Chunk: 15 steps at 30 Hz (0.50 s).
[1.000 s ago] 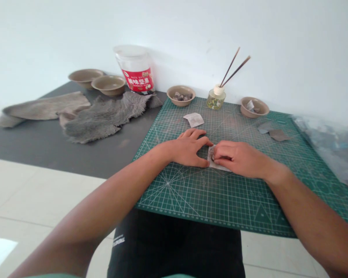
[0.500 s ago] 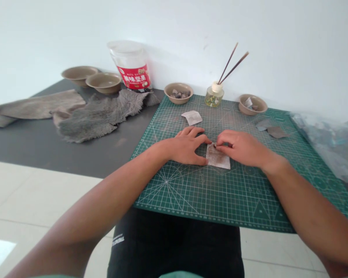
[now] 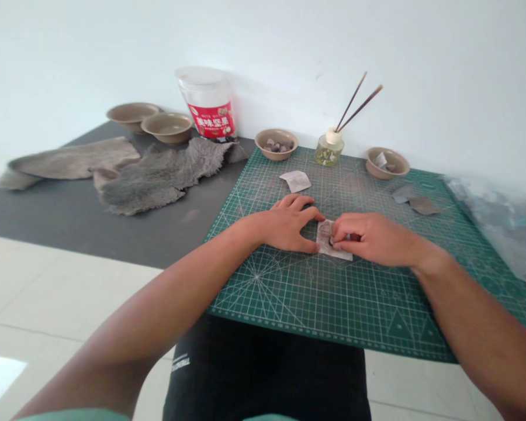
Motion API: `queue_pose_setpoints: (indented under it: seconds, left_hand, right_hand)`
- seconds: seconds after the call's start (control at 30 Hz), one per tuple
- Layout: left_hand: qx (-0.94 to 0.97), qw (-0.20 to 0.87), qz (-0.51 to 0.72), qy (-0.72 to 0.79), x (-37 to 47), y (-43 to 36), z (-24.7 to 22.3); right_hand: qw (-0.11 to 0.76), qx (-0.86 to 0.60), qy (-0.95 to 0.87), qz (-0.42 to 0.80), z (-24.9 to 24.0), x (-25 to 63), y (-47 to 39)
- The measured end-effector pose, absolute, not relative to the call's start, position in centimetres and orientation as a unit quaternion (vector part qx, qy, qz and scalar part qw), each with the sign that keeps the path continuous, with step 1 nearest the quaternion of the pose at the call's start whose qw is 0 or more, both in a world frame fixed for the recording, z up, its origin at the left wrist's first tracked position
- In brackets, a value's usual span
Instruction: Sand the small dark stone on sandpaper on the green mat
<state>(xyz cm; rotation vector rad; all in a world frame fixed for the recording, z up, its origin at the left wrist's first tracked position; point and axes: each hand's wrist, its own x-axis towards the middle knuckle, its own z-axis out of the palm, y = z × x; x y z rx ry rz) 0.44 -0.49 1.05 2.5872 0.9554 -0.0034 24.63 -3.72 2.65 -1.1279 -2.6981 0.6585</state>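
Note:
A small whitish square sheet with brown smudges [image 3: 325,237], like a piece of sandpaper, lies flat on the green cutting mat [image 3: 289,292]. My left hand [image 3: 291,225] rests on the mat with its fingers spread, thumb and index fingertips at the sheet's left edge. Over the sheet's right half is my right hand [image 3: 368,237], its fingers pinched around a small dark piece [image 3: 331,240] pressed on the paper. Most of that piece is hidden by the fingers. Another pale folded sheet [image 3: 296,180] lies beyond my left hand.
Bowls with small pieces [image 3: 276,153] and paper scraps [image 3: 388,171] flank a reed diffuser [image 3: 329,151]. Grey and brown sheets [image 3: 424,205] and a plastic bag [image 3: 504,225] lie right. Left are a furry grey hide [image 3: 158,178], stacked bowls [image 3: 169,128] and a nut tub [image 3: 210,111].
My right hand has slid the small piece from the sheet's top edge down toward its lower middle. My left hand keeps its place at the sheet. The whole view has shifted slightly.

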Motion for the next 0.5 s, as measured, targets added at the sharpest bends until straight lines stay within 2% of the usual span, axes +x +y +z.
queue_pose_setpoints:
  seconds: [0.17, 0.33, 0.5]
  left_hand:
    - [0.916, 0.193, -0.011, 0.351, 0.46, -0.50, 1.17]
    - [0.918, 0.199, -0.005, 0.344, 0.39, -0.44, 1.12]
    - [0.921, 0.189, 0.001, 0.341, 0.37, -0.41, 0.93]
  right_hand:
    - [0.115, -0.432, -0.881, 0.154, 2.40, 24.67, -3.32]
    - [0.056, -0.400, -0.889, 0.218, 2.78, 24.71, -3.59]
    - [0.116, -0.442, -0.873, 0.170, 2.45, 24.49, -3.36]
